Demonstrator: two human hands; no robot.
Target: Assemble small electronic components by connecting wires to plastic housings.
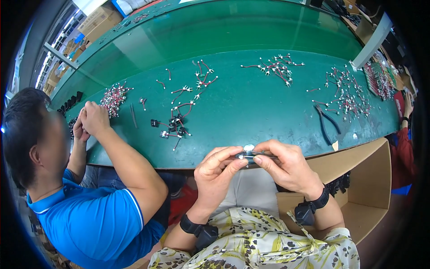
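Observation:
Both my hands meet just off the table's front edge. Between its thumb and fingertips my left hand (214, 172) pinches a small dark part with a white piece (242, 156), mostly covered by the fingers. My right hand (289, 167) grips a thin metal tool, seemingly tweezers (260, 155), whose tip touches the small part. Beyond my left hand, a cluster of black housings with red wires (177, 124) lies on the green table (233, 112). Blue-handled pliers (328, 125) rest with handles spread, past my right hand.
Short red wires with white connectors lie in several groups, one at far centre (280, 68), one at right (347, 92). A co-worker in a blue shirt (94, 219) sits close at my left. An open cardboard box (367, 175) stands by my right forearm. Another person's hand (408, 105) shows far right.

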